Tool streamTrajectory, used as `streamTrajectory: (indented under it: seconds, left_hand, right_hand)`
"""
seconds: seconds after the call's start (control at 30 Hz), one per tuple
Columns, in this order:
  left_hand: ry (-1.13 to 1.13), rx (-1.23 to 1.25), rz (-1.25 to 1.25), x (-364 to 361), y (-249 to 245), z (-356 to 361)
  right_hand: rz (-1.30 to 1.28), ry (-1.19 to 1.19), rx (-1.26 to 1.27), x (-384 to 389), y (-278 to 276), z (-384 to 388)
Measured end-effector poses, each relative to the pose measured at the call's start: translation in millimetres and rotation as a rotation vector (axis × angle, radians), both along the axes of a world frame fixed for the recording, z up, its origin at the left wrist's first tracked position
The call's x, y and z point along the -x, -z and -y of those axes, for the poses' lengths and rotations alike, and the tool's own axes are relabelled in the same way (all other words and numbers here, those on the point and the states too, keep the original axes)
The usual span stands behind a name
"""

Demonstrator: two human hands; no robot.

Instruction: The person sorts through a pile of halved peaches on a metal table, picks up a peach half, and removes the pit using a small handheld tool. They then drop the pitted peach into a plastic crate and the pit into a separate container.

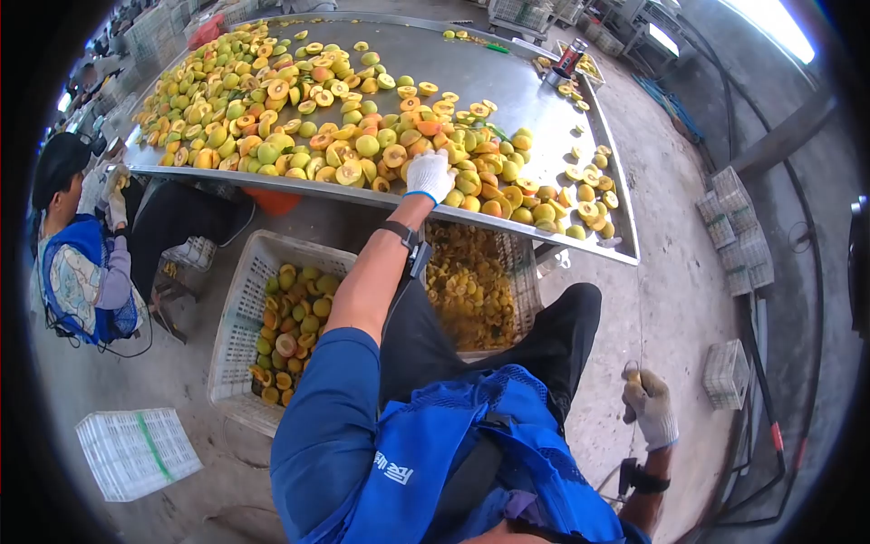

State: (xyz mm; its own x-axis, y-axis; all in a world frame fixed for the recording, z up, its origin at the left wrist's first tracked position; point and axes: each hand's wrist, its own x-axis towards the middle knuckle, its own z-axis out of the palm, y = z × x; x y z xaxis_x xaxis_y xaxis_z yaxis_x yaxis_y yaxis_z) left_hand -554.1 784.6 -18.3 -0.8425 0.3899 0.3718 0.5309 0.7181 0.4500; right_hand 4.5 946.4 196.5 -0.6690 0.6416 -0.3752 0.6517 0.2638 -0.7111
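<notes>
On table [507, 72] | left hand [429, 174] fingers curled on peach halves [362, 145] | right hand [650, 408] pinching fruit [633, 374]

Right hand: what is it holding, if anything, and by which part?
The right hand holds a small yellowish fruit. Its lower part sits inside the grip, and only its top shows.
</notes>
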Motion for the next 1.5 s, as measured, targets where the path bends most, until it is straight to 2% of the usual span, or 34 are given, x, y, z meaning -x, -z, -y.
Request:
streamTrajectory:
  seconds: [0.07, 0.1, 0.17, 0.23, 0.3, 0.37, 0.47, 0.57, 0.6, 0.73, 0.87, 0.97, 1.07, 1.13, 1.27, 1.33, 1.4, 1.47, 1.5]
  left_hand:
    - [0.01, -0.183, 0.003, 2.4, 0.6, 1.1]
    - [0.01, -0.339, -0.021, -13.1, -18.8, 11.2]
    - [0.042, -0.536, 0.131, -44.7, -55.8, 25.2]
    - [0.286, -0.964, 0.621, -76.8, -69.1, 37.9]
    - [0.512, -1.393, 1.057, -111.6, -77.3, 41.2]
    - [0.539, -1.491, 1.239, -132.5, -73.2, 39.8]
    - [0.446, -1.658, 1.409, -153.8, -64.8, 24.0]
    - [0.301, -1.718, 1.402, -158.2, -48.8, 7.9]
    - [0.197, -1.733, 1.402, -160.0, -48.9, 1.6]
    - [0.222, -1.759, 1.254, -168.2, -47.0, -14.5]
    - [0.2, -1.699, 1.272, -179.3, -53.5, -29.1]
    - [0.252, -1.536, 1.271, -178.1, -36.5, -33.2]
    - [0.142, -1.202, 1.131, -185.2, -32.2, -35.2]
    - [0.161, -1.125, 1.029, -188.2, -30.4, -39.4]
    - [0.194, -1.016, 0.923, -192.9, -33.0, -42.2]
    - [0.165, -0.84, 0.659, -202.2, -33.2, -46.1]
    - [0.135, -0.916, 0.688, -199.5, -25.4, -47.3]
    - [0.106, -1.242, 1.015, -183.7, -5.3, -45.8]
    - [0.114, -1.285, 1.019, -182.3, -4.6, -48.0]
  right_hand:
    - [-0.113, 0.034, 0.019, 24.7, 17.7, 9.5]
    - [-0.18, 0.047, 0.035, 47.5, 29.7, 14.2]
    - [-0.294, -0.093, 0.146, 92.7, 51.5, 16.5]
    - [-0.313, -0.224, 0.273, 138.3, 56.8, 22.7]
    - [-0.441, -0.392, 0.204, 181.4, 80.3, 19.4]
    - [-0.355, -0.426, 0.318, 218.9, 64.3, 28.8]
    - [-0.37, -0.481, 0.377, 262.4, 93.3, 27.1]
    - [-0.415, -0.467, 0.468, 286.3, 123.7, 26.9]
    - [-0.483, -0.491, 0.368, 291.5, 135.9, 26.9]
    - [-0.412, -0.463, 0.434, 297.8, 159.0, 19.7]
    - [-0.545, -0.438, 0.451, 290.4, 180.3, 7.8]
    - [-0.6, -0.401, 0.473, 283.7, 187.5, -0.8]
    - [-0.55, -0.385, 0.501, 280.1, 195.8, -11.6]
    - [-0.491, -0.361, 0.556, 278.9, 195.2, -18.0]
    - [-0.556, -0.345, 0.504, 277.9, 197.6, -24.3]
    - [-0.595, -0.356, 0.448, 276.2, 193.9, -25.3]
    - [-0.595, -0.365, 0.401, 273.6, 193.1, -24.7]
    - [-0.581, -0.372, 0.375, 273.9, 191.8, -23.7]
    - [-0.565, -0.375, 0.372, 274.2, 191.7, -22.3]
